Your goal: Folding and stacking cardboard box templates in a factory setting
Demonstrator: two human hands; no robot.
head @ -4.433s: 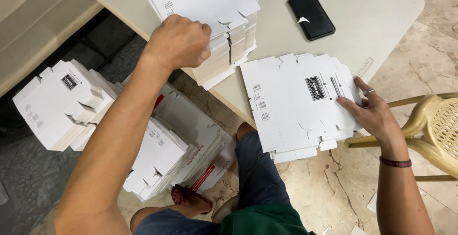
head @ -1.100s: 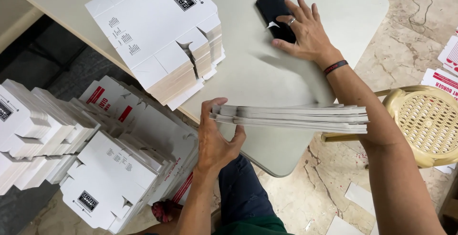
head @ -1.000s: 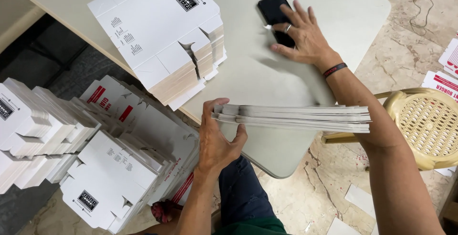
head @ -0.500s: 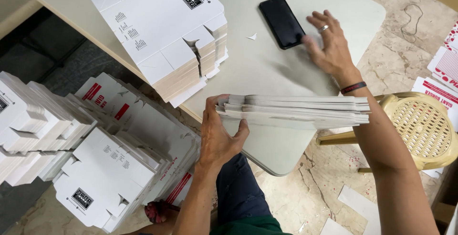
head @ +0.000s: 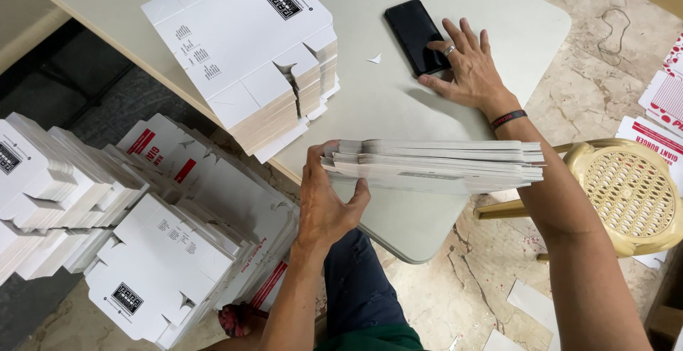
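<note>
Flat carton bundle (head: 434, 166): thin stack of unfolded white box blanks, held level above the near edge of the worktop (head: 377, 102). Left hand (head: 329, 205) grasping its left end, thumb on top, fingers beneath. The bundle's right end lies against the right forearm. Right hand (head: 466, 66) flat and released, fingers spread on the worktop, fingertips touching a black phone (head: 416, 34). Tall stack of blanks (head: 249, 48) at far left of the worktop. More blank piles (head: 142, 230) on the floor, left. Yellow wicker chair (head: 629, 194) at right.
</note>
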